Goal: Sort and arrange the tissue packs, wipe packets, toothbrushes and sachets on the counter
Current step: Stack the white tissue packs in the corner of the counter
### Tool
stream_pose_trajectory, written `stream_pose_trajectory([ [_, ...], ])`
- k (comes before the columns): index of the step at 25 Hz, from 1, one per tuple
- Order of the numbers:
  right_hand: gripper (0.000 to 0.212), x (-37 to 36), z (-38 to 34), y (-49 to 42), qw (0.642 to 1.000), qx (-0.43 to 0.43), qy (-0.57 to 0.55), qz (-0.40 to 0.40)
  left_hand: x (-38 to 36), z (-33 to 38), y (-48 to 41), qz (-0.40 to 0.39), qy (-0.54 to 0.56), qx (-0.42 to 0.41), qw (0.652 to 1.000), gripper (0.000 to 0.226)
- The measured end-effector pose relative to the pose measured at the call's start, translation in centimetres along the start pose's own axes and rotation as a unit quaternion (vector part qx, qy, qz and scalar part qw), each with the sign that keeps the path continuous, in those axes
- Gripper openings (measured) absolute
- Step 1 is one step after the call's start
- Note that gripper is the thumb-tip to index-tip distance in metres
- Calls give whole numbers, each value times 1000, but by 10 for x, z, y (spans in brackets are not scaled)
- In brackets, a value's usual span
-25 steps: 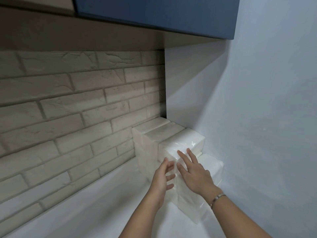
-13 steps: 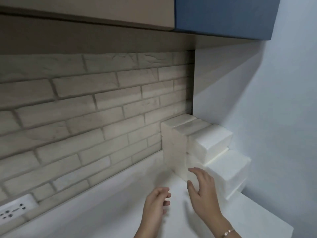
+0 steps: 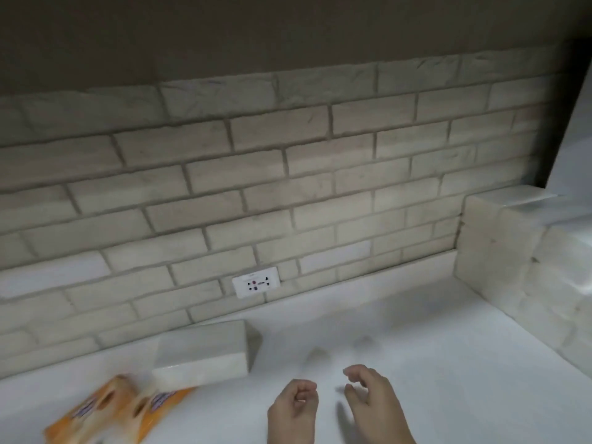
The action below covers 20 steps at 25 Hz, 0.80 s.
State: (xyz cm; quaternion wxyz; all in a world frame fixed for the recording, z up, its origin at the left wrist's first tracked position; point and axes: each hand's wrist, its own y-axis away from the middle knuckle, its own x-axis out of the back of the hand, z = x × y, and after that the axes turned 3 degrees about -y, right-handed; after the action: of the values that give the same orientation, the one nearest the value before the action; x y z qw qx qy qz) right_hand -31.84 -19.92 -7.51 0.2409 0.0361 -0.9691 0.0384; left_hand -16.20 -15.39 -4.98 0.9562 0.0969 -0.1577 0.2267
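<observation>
A stack of white tissue packs (image 3: 525,261) stands stepped against the right end of the white counter (image 3: 400,331). One loose white tissue pack (image 3: 201,352) lies at the lower left, resting partly on orange packets (image 3: 105,411). My left hand (image 3: 293,411) hovers low at the centre with fingers loosely curled and holds nothing. Just right of it, my right hand (image 3: 373,405) hangs over the counter, fingers bent and empty. Both hands are well apart from the stack and from the loose pack.
A pale brick backsplash (image 3: 256,187) runs behind the counter, with a white wall socket (image 3: 255,286) low in it. A dark underside of a cabinet spans the top. A pale wall (image 3: 576,149) closes the right side.
Both hands have come off the stacked tissue packs and drawn back. The view has swung left, bringing the socket, the loose pack and the orange packets into sight.
</observation>
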Motion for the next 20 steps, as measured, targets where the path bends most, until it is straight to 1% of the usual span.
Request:
stream_pose_trajectory([
  [2,49,-49,-16,12,998,-24,-5,-53,43,-28,0,24,1,19,1000,42],
  [4,26,-97,-28,27,993,-51,-12,-105,87,-56,0,49,4,34,998,39],
  [5,20,-123,-36,34,989,-59,-9,-133,114,-70,-1,65,1,47,997,37],
  [7,17,-156,-43,44,981,-86,-1,-172,152,-84,-2,71,-9,69,995,28],
  [9,23,-188,-54,43,974,-95,20,-204,191,-97,-5,90,-23,93,991,18],
  [10,24,-201,-60,38,973,-94,33,-208,208,-102,-7,92,-32,96,991,15],
  [11,26,-212,-68,30,975,-88,36,-201,222,-104,-11,93,-31,98,990,12],
  [13,36,-226,-90,8,987,-67,30,-142,241,-106,-24,91,-35,102,990,11],
  [15,43,-233,-117,-18,996,-34,44,-70,252,-98,-42,97,-26,74,992,20],
  [17,51,-234,-138,-41,997,-21,67,-16,256,-80,-62,93,21,44,995,20],
  [18,56,-235,-144,-50,997,-38,62,-2,257,-74,-75,93,39,47,994,24],
  [19,63,-237,-142,-62,997,-75,34,6,257,-69,-88,86,51,58,993,36],
  [20,71,-236,-137,-71,991,-132,-7,2,254,-70,-102,73,58,80,992,58],
])
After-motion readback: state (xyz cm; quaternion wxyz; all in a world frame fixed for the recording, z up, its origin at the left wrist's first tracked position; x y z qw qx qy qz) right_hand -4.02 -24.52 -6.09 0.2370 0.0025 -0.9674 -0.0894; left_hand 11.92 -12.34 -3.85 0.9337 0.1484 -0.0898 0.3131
